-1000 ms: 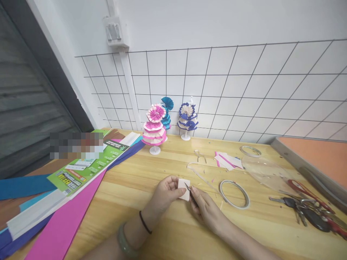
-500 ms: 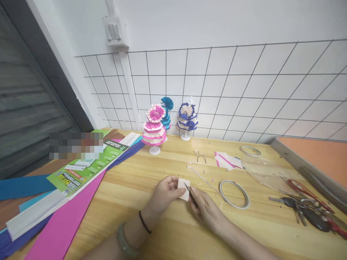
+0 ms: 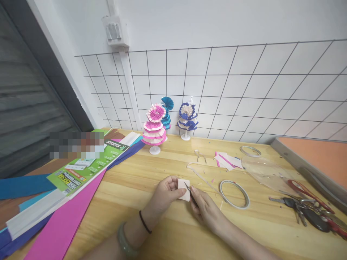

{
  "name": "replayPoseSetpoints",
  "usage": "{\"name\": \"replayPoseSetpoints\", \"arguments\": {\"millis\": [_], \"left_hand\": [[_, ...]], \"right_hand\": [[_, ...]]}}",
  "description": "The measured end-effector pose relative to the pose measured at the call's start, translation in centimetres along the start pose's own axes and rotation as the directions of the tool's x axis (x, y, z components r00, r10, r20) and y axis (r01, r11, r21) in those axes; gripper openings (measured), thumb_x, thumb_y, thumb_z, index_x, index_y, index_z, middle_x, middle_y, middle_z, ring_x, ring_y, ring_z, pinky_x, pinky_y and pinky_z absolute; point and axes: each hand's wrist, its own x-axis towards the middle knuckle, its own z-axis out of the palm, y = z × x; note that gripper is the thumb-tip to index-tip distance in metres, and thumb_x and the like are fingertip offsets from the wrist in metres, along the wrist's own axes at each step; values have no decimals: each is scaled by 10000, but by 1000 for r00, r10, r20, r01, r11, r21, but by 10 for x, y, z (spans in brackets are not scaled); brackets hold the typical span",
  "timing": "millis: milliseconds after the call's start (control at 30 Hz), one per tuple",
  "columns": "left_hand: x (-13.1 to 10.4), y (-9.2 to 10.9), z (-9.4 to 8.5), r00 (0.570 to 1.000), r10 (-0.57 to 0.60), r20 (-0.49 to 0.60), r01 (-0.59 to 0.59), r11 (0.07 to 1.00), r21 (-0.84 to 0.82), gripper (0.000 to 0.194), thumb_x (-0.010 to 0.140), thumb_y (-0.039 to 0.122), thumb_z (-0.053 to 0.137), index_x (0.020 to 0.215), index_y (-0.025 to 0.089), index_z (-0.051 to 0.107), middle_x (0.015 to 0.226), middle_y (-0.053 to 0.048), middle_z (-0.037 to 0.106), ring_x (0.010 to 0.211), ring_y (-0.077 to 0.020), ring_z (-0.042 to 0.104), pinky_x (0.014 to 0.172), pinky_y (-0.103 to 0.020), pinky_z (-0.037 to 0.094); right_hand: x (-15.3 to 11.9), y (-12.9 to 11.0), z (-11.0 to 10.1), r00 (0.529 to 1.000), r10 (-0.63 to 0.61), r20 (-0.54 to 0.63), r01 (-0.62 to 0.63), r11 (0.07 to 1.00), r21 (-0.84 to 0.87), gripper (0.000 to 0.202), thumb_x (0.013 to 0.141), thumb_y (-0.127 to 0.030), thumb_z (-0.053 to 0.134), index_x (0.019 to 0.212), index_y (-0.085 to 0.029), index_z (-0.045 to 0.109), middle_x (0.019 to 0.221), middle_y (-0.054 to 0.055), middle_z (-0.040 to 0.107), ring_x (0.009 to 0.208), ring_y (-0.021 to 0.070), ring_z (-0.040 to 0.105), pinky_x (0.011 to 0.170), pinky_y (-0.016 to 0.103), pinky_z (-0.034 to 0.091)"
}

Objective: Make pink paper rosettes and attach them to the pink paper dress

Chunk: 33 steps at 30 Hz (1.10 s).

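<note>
A small white square of folded paper [image 3: 183, 184] is pinched between the thumb and fingers of my left hand [image 3: 169, 191], above the wooden table. My right hand [image 3: 202, 204] is closed round a slim dark pointed tool [image 3: 189, 188], whose tip lies over the paper's right part. Most of the tool is hidden in my fingers, so its exact kind does not show. To the right of my right hand lies a roll of double-sided tape [image 3: 234, 207], with a loose strip [image 3: 202, 176] trailing towards the back left.
Pink-and-white [image 3: 154, 136], teal [image 3: 167, 104] and blue-and-cream [image 3: 187, 122] tiered paper ornaments stand at the back. Crepe paper [image 3: 65, 220] and a green printed packet [image 3: 89, 166] lie left. Paper scraps [image 3: 227, 160], another tape roll [image 3: 251, 151], keys [image 3: 316, 218] and red-handled scissors [image 3: 299, 187] lie right.
</note>
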Motion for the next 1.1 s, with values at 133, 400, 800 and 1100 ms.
{"name": "replayPoseSetpoints", "arguments": {"millis": [133,400,800,1100], "left_hand": [[1,-1,0,1000,-10,-7,10,1000,-3,296,560,211,764,730,125,538,748,-36,648,679,-109,573,684,-240,420],[1,-4,-3,1000,-13,24,13,1000,-12,299,582,203,754,776,123,542,763,-33,648,692,-109,579,694,-247,430],[1,-3,-2,998,-58,13,58,998,0,327,550,278,776,744,115,569,747,-41,645,685,-118,576,697,-262,434],[3,-8,-4,998,-66,-10,66,998,15,310,590,330,742,674,109,541,683,-35,613,645,-114,553,651,-262,412]], "right_hand": [[0,1,1,1000,1,-9,-1,1000,5,466,868,-574,269,588,-208,342,435,-82,264,367,60,217,391,235,160],[2,3,0,1000,14,-21,-13,1000,13,444,859,-578,289,621,-207,338,453,-91,256,382,55,188,386,224,143],[1,1,0,999,36,-15,-36,999,3,464,842,-609,283,616,-210,354,424,-92,264,353,55,202,374,223,160],[2,1,1,998,66,-8,-66,997,30,474,818,-639,291,648,-207,384,414,-98,261,339,53,199,350,213,148]]}}
